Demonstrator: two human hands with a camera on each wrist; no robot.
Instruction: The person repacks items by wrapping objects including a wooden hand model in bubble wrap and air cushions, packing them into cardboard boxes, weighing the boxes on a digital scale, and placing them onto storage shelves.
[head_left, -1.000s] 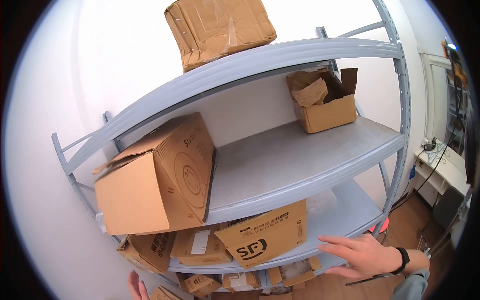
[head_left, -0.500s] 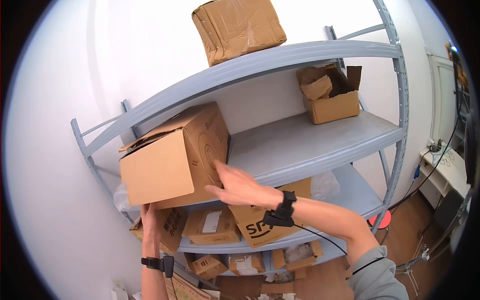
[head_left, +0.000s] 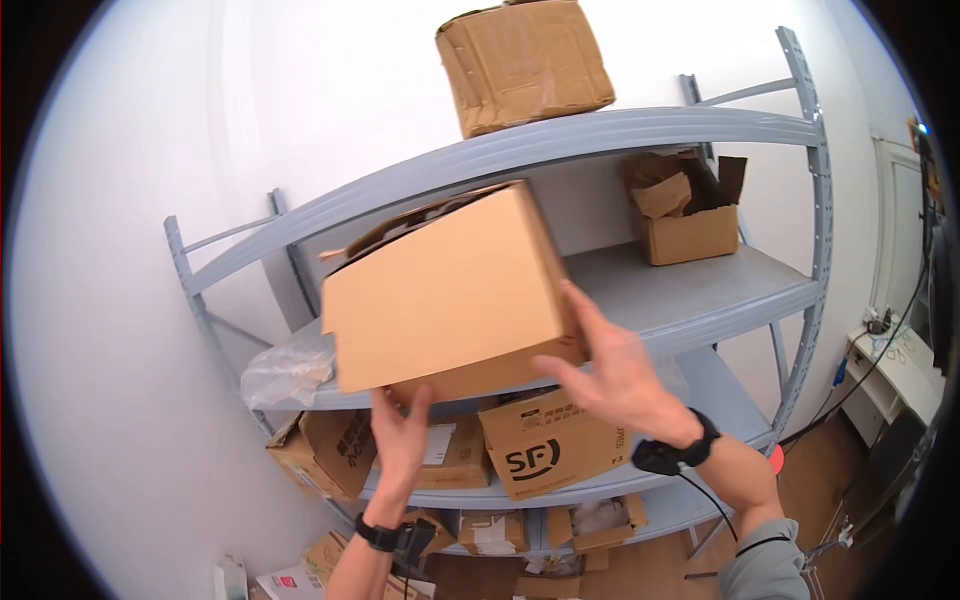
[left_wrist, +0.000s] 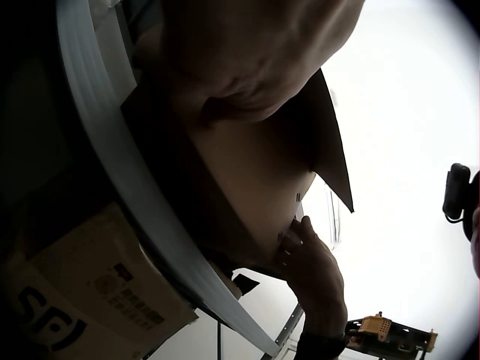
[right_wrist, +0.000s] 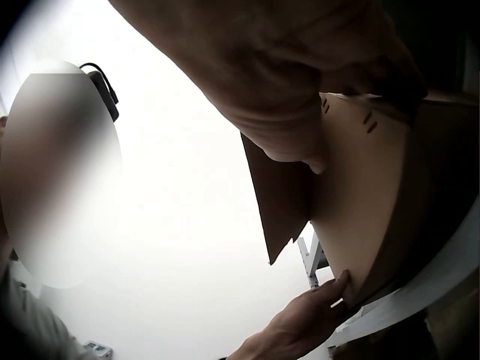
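White walls back a grey metal shelving unit [head_left: 700,130] in the head view. Both hands lift a large cardboard box [head_left: 450,290] at the front edge of the middle shelf, tilted, its plain tan side facing the camera. It is smooth and unprinted on that face, with a loose flap and a dark gap along its upper left edge. The left hand [head_left: 400,435] presses up against the bottom left corner, fingers straight. The right hand [head_left: 610,370] is spread flat against the lower right side, fingers extended. A crumpled plastic bag [head_left: 285,370] lies on the shelf just left of the box. A dented box [head_left: 525,65] sits on the top shelf, an open small box [head_left: 690,215] at the right of the middle shelf, and an SF-printed box [head_left: 550,445] on the shelf below.

From the left wrist, the cardboard box [left_wrist: 255,172] shows its underside in shadow, with a pointed flap hanging and small printed marks near an edge; the right hand [left_wrist: 315,277] touches that edge.

From the right wrist, the box [right_wrist: 367,195] shows a tan face with short dark marks and the same hanging flap; the left hand [right_wrist: 307,322] touches its lower corner with its fingertips.
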